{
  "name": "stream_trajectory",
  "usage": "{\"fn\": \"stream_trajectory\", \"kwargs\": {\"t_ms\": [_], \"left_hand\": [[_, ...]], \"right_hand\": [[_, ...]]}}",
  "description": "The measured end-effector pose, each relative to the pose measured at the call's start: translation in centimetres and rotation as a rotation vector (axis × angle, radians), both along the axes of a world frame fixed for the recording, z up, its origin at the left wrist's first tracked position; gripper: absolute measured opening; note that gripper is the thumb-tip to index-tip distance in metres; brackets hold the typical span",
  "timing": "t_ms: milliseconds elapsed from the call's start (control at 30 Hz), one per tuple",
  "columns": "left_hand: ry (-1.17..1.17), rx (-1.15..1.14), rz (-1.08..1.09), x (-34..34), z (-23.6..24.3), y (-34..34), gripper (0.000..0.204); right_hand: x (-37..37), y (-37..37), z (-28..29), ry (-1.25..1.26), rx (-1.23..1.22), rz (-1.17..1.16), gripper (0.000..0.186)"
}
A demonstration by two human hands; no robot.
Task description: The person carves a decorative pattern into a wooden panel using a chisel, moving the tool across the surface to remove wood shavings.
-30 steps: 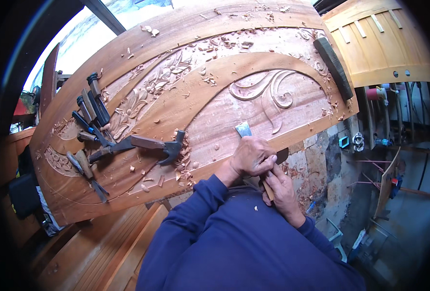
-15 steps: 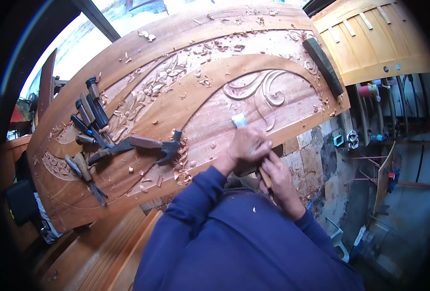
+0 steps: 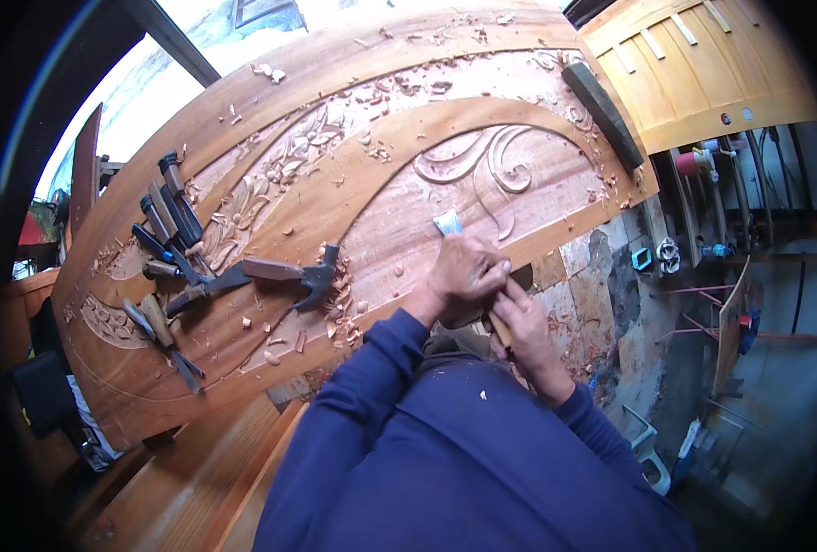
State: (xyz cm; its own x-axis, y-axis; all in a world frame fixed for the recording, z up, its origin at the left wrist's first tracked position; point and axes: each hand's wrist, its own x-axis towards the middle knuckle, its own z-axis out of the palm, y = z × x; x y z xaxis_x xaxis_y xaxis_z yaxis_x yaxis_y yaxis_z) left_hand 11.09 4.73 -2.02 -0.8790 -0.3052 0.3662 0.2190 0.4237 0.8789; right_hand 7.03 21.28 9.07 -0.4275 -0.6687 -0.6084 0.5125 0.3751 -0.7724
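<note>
A wide, flat chisel [image 3: 447, 223] lies over the smooth recessed field of a carved wooden panel [image 3: 399, 138], its bright blade pointing away from me. My left hand [image 3: 466, 274] is wrapped round the chisel just behind the blade. Closer to my body, my right hand [image 3: 528, 336] grips the wooden handle, part of which shows below the fingers. Both hands touch each other over the panel's near edge. Whether the cutting edge meets the wood, I cannot tell. A carved leafy scroll [image 3: 509, 170] rises just beyond the blade.
To the left on the panel lie a hammer-like adze [image 3: 312, 281] and several chisels [image 3: 171, 216]. Wood shavings [image 3: 339, 313] are scattered about. A dark bar [image 3: 603, 115] rests near the right end. Beyond stands a pale wooden panel [image 3: 712, 74]; a stool [image 3: 648, 451] is lower right.
The whole view has shifted slightly, with the panel sitting a little further left and up. The chisel blade has turned slightly; both hands keep their hold at nearly the same spot.
</note>
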Motion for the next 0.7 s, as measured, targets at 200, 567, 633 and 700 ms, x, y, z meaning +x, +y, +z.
{"fn": "stream_trajectory", "kwargs": {"t_ms": [200,567,633,700], "left_hand": [[-0.002,-0.063,0.067,-0.8,-1.2,-0.7,0.039],[-0.004,0.002,0.03,-2.6,-0.5,0.4,0.044],[0.063,-0.041,0.048,-3.1,-0.4,0.7,0.044],[-0.029,-0.051,-0.037,-1.9,-0.5,2.8,0.04]], "right_hand": [[-0.1,-0.2,-1.9,0.273,-0.019,0.113,0.038],[-1.4,-0.1,-0.5,0.068,0.015,0.013,0.043],[-1.9,1.0,0.5,0.147,0.037,0.086,0.041],[-1.2,2.7,0.3,0.271,0.068,0.122,0.043]]}}
